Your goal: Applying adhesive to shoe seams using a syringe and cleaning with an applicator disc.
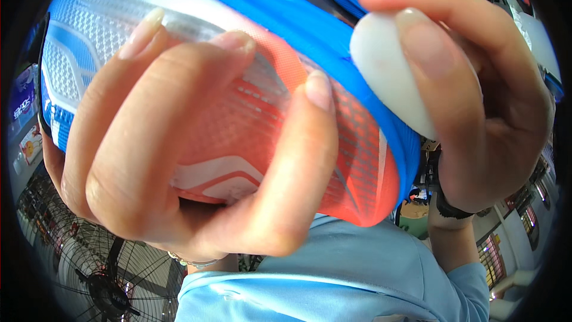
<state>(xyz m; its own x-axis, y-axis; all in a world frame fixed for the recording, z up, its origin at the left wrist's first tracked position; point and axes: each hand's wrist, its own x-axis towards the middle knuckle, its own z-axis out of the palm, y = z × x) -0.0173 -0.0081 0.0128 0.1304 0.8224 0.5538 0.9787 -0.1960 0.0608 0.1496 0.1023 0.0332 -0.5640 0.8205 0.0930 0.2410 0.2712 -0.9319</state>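
Left hand [179, 143] grips the orange-blue shoe [333, 113] close to the camera, prob. to steady it; right hand [476, 95] clenches 1 white smooth block [381, 65] vs. its blue edge.

A round wire-guard fan [104, 280] stands at lower left, coloured packages [27, 125] at the left edge, and windowed building fronts [524, 214] at the right.

Left hand [179, 161] grips shoe [333, 125] — right hand [476, 89] holds white lump [387, 77].
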